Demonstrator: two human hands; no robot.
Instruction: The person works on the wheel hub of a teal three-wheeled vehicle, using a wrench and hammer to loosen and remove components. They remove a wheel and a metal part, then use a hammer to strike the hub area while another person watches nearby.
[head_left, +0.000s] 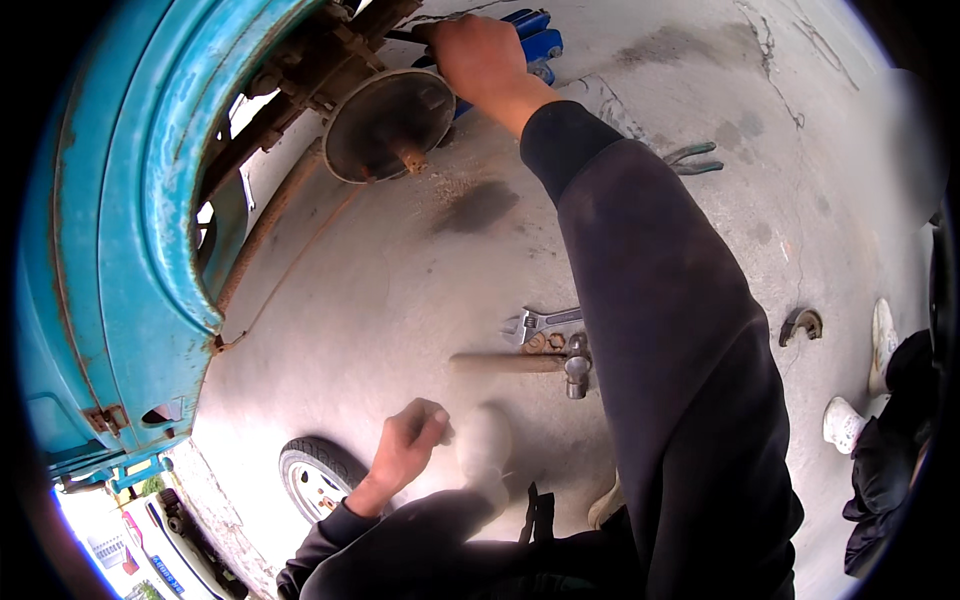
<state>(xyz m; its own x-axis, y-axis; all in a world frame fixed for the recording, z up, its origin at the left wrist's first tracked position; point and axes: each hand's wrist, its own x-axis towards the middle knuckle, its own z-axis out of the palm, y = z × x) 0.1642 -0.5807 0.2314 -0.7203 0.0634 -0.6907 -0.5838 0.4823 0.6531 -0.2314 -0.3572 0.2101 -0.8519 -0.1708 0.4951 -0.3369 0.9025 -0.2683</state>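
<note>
My right hand [478,58] reaches far forward, its fingers wrapped round a dark rod-like thing [402,36] that pokes out on its left side; most of it is hidden by the hand. Just below is a round, rusty brake backing plate [385,125] with a stub axle [410,157] sticking out, under the turquoise vehicle body [165,150]. A blue object [540,45], perhaps a jack, stands behind my right wrist. My left hand [408,442] is curled closed beside my knee, with nothing visible in it.
On the concrete lie a hammer [510,363], an adjustable wrench [550,320], rusty nuts [545,343], pliers [695,160] and a curved brake shoe [801,325]. A wheel [318,478] is at lower left. Another person's white shoes [845,424] are at the right.
</note>
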